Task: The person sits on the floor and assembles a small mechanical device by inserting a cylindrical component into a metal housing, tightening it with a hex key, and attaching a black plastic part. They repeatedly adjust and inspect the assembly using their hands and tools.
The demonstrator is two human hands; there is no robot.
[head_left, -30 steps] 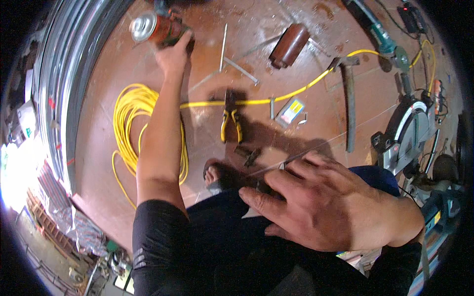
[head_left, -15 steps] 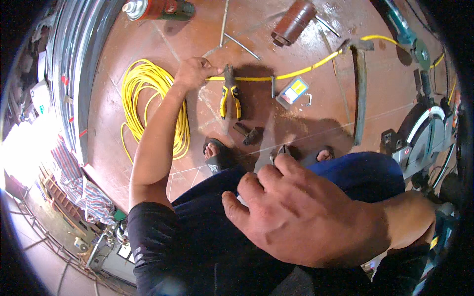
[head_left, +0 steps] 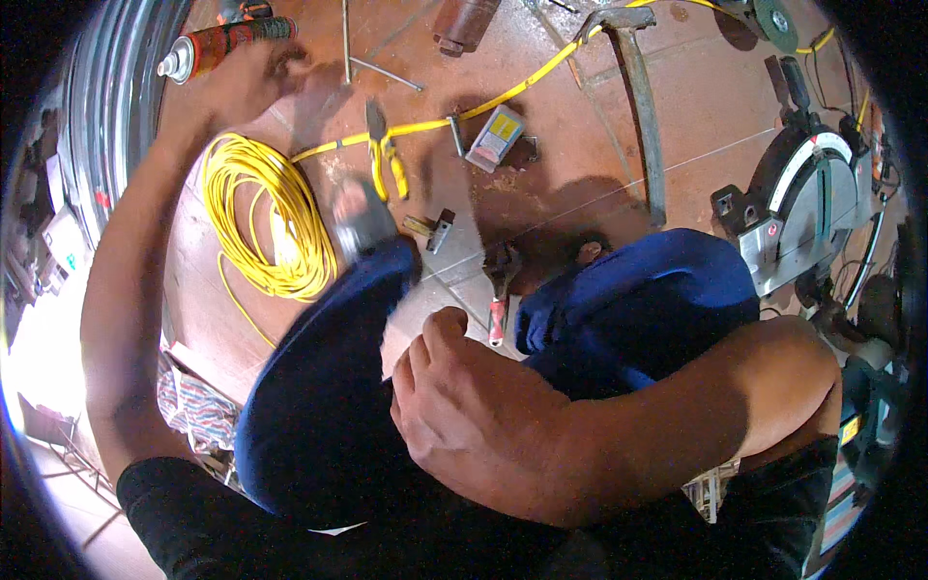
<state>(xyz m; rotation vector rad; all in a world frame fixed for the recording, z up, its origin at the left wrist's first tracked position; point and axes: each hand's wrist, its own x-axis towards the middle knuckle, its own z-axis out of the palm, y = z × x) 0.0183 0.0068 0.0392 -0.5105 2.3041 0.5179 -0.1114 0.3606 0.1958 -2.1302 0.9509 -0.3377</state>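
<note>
My left hand [head_left: 242, 92] reaches up at the left, just below and partly over a red and dark spray can [head_left: 237, 43]. Motion blurs its fingers, so their grip is unclear. My right hand [head_left: 474, 416] is held in front of my lap, its fingers curled downward; whatever lies inside them is hidden. Below the left hand lies a coil of yellow cable [head_left: 232, 208], one length running off to the right. Pliers with yellow and black handles [head_left: 389, 164] touch that length on the floor. Beyond my right hand is an adjustable wrench with a red handle [head_left: 498, 314].
A hammer [head_left: 638, 135] lies at the right, its head by the cable. Farther right stand a circular cutting saw [head_left: 822, 208] and a grinder [head_left: 773, 21]. A small flat pack [head_left: 496, 138], a metal piece [head_left: 440, 232] and a brown cylinder [head_left: 466, 24] lie about. Metal profiles [head_left: 130, 87] line the left.
My left hand has left the cable beside the pliers and moved up and left to the spray can. My right hand has drawn left and lower, uncovering the wrench. The view has shifted.
</note>
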